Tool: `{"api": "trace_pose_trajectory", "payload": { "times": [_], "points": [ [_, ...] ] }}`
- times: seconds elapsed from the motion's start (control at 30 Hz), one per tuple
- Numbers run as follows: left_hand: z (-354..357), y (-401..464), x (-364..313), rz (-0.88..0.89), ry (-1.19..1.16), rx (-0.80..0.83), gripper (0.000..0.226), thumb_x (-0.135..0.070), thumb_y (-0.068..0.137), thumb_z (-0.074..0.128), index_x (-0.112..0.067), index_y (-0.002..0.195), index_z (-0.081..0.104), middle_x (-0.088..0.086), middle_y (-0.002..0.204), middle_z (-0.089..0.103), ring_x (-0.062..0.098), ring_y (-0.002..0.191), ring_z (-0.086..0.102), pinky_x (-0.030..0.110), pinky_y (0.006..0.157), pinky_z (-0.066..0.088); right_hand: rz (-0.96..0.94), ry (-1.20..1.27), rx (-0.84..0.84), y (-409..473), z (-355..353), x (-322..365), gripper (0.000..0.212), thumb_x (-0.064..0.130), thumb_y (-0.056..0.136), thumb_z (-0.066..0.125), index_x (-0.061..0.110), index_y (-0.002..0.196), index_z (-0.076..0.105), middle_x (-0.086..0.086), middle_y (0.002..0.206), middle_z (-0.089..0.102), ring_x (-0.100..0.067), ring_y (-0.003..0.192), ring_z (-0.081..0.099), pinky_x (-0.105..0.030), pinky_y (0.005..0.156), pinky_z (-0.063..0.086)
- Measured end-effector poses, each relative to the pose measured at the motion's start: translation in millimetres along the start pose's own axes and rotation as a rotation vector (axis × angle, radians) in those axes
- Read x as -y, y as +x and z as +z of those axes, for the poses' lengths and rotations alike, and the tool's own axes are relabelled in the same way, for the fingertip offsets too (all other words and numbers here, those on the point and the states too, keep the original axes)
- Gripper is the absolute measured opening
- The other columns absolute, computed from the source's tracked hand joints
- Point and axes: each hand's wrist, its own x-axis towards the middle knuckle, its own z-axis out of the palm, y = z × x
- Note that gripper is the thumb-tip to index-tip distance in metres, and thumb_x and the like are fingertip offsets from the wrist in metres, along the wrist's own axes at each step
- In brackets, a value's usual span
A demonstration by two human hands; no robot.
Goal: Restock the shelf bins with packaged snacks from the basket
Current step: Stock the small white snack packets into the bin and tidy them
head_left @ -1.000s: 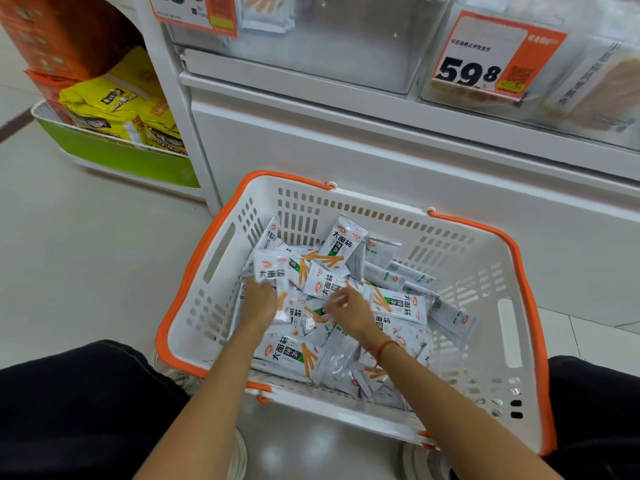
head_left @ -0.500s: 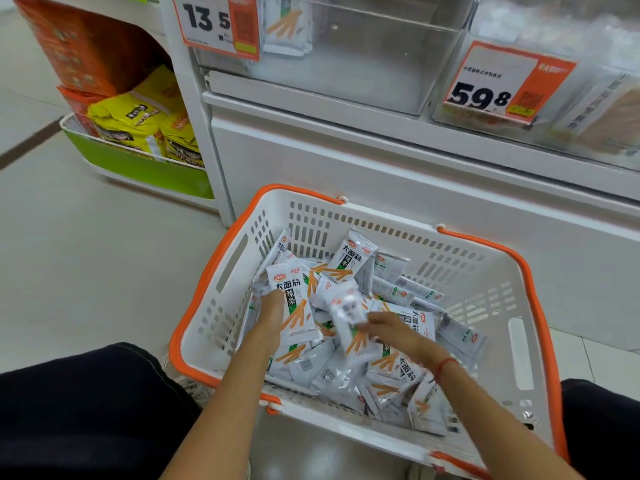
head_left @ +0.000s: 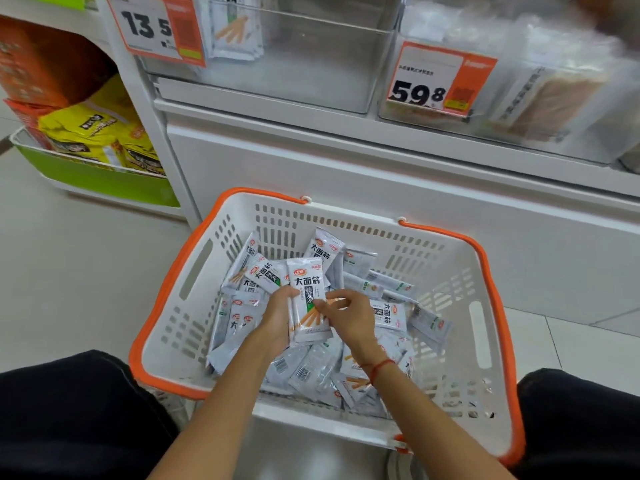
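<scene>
A white basket with an orange rim [head_left: 162,306] stands on the floor in front of the shelf, full of several white snack packets [head_left: 311,372]. My left hand [head_left: 277,315] grips a small stack of these packets [head_left: 308,299], held upright over the heap. My right hand [head_left: 349,313] pinches the right edge of the front packet in that stack. Above, a clear shelf bin [head_left: 311,60] holds a few of the same packets [head_left: 235,29] at its back left.
A price tag reading 13.5 [head_left: 156,27] hangs on that bin; a tag reading 59.8 [head_left: 440,79] hangs on the neighbouring bin of wrapped snacks [head_left: 554,98]. Yellow bags [head_left: 93,133] fill a green shelf at the left. My knees flank the basket.
Both hands have come together. The left hand lifted its packets upright and the right hand brought a packet against them. The view has tilted up a little.
</scene>
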Motion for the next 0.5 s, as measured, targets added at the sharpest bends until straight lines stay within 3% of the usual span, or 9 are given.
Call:
{"api": "trace_pose_trajectory", "payload": {
  "times": [0.07, 0.13, 0.3, 0.4, 0.47, 0.5],
  "points": [
    [5.9, 0.0, 2.1, 0.017, 0.017, 0.052, 0.024, -0.014, 0.093, 0.042, -0.007, 0.107, 0.060, 0.009, 0.069, 0.067, 0.020, 0.056, 0.063, 0.022, 0.045, 0.050, -0.019, 0.031, -0.023, -2.1, -0.4, -0.5, 0.018, 0.026, 0.076, 0.079, 0.016, 0.088, 0.069, 0.002, 0.066, 0.064, -0.013, 0.061, 0.061, -0.026, 0.060, 0.049],
    [8.9, 2.7, 5.4, 0.039, 0.037, 0.072, 0.027, -0.010, 0.094, 0.044, -0.006, 0.116, 0.059, 0.012, 0.081, 0.067, 0.022, 0.066, 0.064, 0.025, 0.053, 0.054, -0.037, 0.032, 0.014, -1.2, -0.2, -1.3, 0.017, 0.023, 0.078, 0.077, 0.017, 0.089, 0.066, 0.005, 0.064, 0.060, -0.008, 0.059, 0.057, -0.023, 0.057, 0.046],
    [13.7, 10.8, 8.3, 0.101, 0.109, 0.047, 0.028, -0.006, 0.094, 0.049, -0.015, 0.120, 0.053, 0.013, 0.100, 0.064, 0.024, 0.079, 0.060, 0.038, 0.081, 0.049, 0.018, 0.053, 0.138, 9.1, -8.8, -6.8, 0.017, 0.019, 0.078, 0.078, 0.021, 0.076, 0.061, -0.001, 0.070, 0.063, -0.015, 0.067, 0.061, -0.032, 0.072, 0.053],
    [14.5, 13.8, 9.6, 0.049, 0.077, 0.085, 0.024, -0.007, 0.096, 0.048, -0.012, 0.119, 0.055, 0.014, 0.097, 0.065, 0.026, 0.080, 0.061, 0.044, 0.086, 0.048, 0.055, 0.179, 0.250, 16.3, -28.0, -7.9, 0.014, 0.024, 0.087, 0.067, 0.014, 0.078, 0.067, -0.002, 0.070, 0.064, -0.013, 0.062, 0.059, -0.024, 0.064, 0.052],
    [13.4, 15.3, 11.7, 0.017, 0.052, 0.095, 0.023, -0.008, 0.096, 0.048, -0.009, 0.118, 0.056, 0.012, 0.095, 0.065, 0.025, 0.080, 0.061, 0.043, 0.085, 0.049, 0.131, 0.102, 0.204, 31.0, -45.8, -19.4, 0.025, 0.024, 0.095, 0.055, 0.006, 0.084, 0.068, -0.003, 0.070, 0.063, -0.015, 0.060, 0.055, -0.021, 0.059, 0.047],
    [13.3, 16.8, 13.2, 0.013, 0.036, 0.090, 0.023, -0.009, 0.096, 0.049, -0.009, 0.117, 0.057, 0.011, 0.094, 0.066, 0.024, 0.080, 0.062, 0.042, 0.083, 0.049, 0.171, -0.050, 0.167, 39.6, -55.8, -30.5, 0.028, 0.022, 0.096, 0.052, 0.001, 0.085, 0.067, -0.004, 0.070, 0.061, -0.016, 0.060, 0.053, -0.022, 0.059, 0.045]
  ]
}}
